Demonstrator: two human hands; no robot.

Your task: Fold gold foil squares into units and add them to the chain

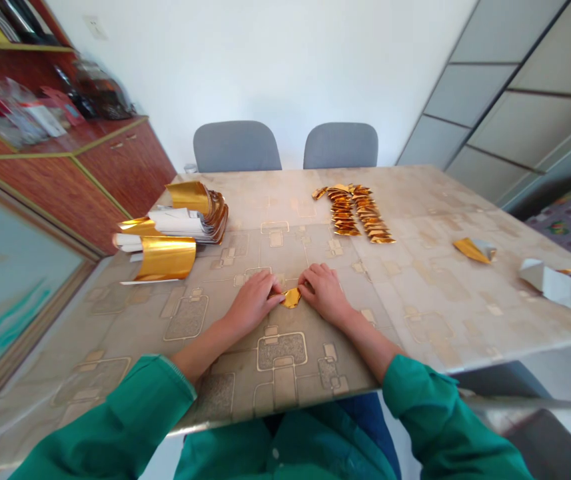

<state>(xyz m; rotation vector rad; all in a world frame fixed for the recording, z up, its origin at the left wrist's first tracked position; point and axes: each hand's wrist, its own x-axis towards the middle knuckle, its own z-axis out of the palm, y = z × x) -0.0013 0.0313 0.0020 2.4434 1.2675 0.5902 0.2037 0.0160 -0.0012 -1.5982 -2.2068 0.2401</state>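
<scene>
Between my two hands is a small folded piece of gold foil paper, low over the patterned tablecloth near the table's front. My left hand pinches its left end with thumb and fingers. At the right end, my right hand grips it the same way, fingers curled. Part of the piece is hidden under my fingertips. Farther back and to the right lie two rows of folded gold foil pieces, packed closely one against another. A stack of gold foil sheets with white backs sits to the left, its sheets curling.
A loose gold piece and a crumpled white wrapper lie on the table's right side. Two grey chairs stand behind the far edge. A wooden cabinet with bags and bottles is at the left.
</scene>
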